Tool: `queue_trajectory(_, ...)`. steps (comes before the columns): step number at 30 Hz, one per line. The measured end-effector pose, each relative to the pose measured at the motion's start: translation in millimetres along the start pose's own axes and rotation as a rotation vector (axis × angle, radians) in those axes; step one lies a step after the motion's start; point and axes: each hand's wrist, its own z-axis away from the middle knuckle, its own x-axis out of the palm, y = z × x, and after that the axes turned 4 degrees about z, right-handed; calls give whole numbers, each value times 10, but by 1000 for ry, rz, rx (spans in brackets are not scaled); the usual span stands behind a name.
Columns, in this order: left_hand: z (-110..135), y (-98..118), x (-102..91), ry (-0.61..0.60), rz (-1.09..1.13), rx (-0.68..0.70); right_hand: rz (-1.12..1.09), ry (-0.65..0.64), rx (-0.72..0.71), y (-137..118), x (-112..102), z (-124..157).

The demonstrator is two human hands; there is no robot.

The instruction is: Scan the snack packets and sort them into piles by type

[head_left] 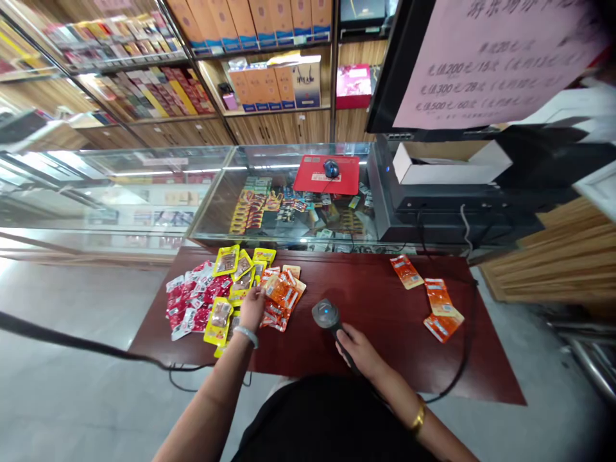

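Observation:
My right hand point(359, 350) is wrapped round the handle of a barcode scanner point(326, 314), whose head shows a small blue light. My left hand point(253, 308) reaches into the snack packets, its fingers closed at the near edge of an orange snack packet point(272, 289). Under and beside it lies a pile of orange packets point(283, 305). To its left, yellow packets point(220, 319) with clear windows overlap. Farther left, red and white packets point(195, 295) form another heap. Several separate orange packets point(439, 296) rest on the right side of the brown table point(356, 282).
Beyond the table stands a glass display counter point(269, 157) with a red mouse pad point(308, 179) and a mouse point(331, 168) on top. A white open box point(428, 172) sits on dark equipment at right, below a monitor with a pink paper sign point(481, 70). Black cable point(464, 359) crosses the table's right side.

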Motion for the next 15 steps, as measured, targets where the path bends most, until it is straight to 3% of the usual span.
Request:
queue_trajectory(3,-42,55,-19,169,-193,134,-19,14,-9,-26,-7,-12)
queue_trajectory(5,-27,168,127,192,-230,281,-51,40,-8,-13,-42,-11)
queue_trajectory(7,38,341,419,31,-195,422,-90,79,-9,10,-116,7)
queue_trajectory(10,243,680,1039,-289,-129,597,-143,173,-16,49,-307,80)
queue_trajectory(15,650,1380,2070,-505,-153,763,-304,378,39,161,-780,306)
